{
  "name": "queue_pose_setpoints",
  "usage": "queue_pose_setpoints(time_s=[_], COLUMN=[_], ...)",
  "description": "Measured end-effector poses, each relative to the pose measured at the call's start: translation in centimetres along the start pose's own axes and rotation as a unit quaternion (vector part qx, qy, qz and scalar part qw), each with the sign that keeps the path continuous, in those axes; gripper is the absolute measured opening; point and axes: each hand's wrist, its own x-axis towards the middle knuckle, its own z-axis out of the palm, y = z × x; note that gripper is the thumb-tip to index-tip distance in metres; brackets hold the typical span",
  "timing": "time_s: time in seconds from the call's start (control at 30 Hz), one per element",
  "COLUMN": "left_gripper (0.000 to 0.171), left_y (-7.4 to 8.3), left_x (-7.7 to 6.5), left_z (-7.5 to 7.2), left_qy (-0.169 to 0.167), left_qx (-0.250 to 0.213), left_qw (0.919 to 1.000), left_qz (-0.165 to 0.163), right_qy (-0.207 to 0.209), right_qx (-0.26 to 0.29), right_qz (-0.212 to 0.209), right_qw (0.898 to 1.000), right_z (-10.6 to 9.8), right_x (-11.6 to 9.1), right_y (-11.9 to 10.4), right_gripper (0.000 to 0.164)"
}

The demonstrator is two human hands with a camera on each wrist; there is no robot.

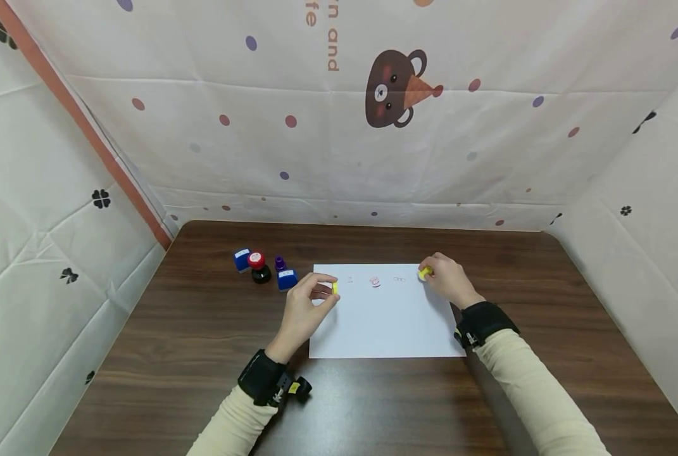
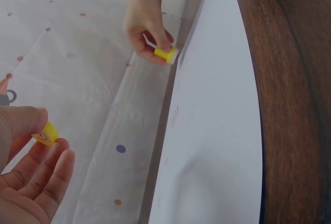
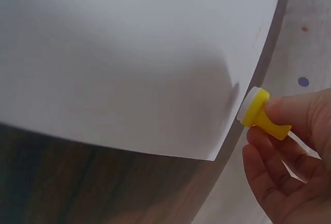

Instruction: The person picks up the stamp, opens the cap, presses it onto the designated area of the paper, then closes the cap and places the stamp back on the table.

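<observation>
My left hand [image 1: 306, 305] pinches a small round yellow cap [image 2: 46, 134] between thumb and fingers, held up near the paper's left side. A red design shows on the cap's flat face in the left wrist view. At the paper's far right corner, my right hand [image 1: 447, 278] grips a yellow stamp [image 3: 261, 116] by its handle. Its white-edged base faces the sheet. The white paper [image 1: 381, 323] lies flat and carries a row of small red prints [image 1: 375, 282] along its far edge.
Left of the paper stand a blue stamp [image 1: 242, 260], a stamp with a red top and black base [image 1: 259, 268], a purple stamp [image 1: 280, 263] and another blue stamp [image 1: 287, 280]. The brown wooden table [image 1: 202, 342] meets a printed cloth backdrop [image 1: 327, 152] behind.
</observation>
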Motion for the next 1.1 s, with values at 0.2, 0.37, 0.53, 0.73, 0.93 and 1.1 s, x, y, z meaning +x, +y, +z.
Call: queue_pose_setpoints(time_s=[0.2, 0.37, 0.53, 0.73, 0.93, 1.1], left_gripper=[0.025, 0.025, 0.025, 0.024, 0.023, 0.023], left_y=[0.03, 0.05, 0.07, -0.02, 0.02, 0.04], left_x=[-0.03, -0.04, -0.10, -0.14, -0.11, -0.14], left_z=[-0.07, -0.08, -0.11, -0.22, -0.34, -0.40], left_qy=[-0.001, 0.004, 0.006, 0.006, 0.006, 0.005], left_qx=[-0.002, -0.003, -0.004, -0.003, -0.010, -0.013], left_qw=[1.0000, 1.0000, 0.9999, 0.9999, 0.9998, 0.9998], left_qz=[0.001, 0.006, 0.012, 0.016, 0.018, 0.016], right_qy=[-0.006, -0.008, -0.003, 0.008, 0.007, 0.005], right_qx=[-0.027, -0.044, -0.052, -0.062, -0.077, -0.082], right_qz=[-0.017, -0.021, -0.029, -0.042, -0.047, -0.045], right_qw=[0.999, 0.999, 0.998, 0.997, 0.996, 0.996], right_z=[0.24, 0.42, 0.53, 0.53, 0.33, 0.27], right_x=[0.13, 0.10, 0.06, 0.02, 0.05, 0.01], right_y=[-0.17, -0.21, -0.32, -0.45, -0.79, -0.87], right_gripper=[0.013, 0.013, 0.013, 0.013, 0.012, 0.012])
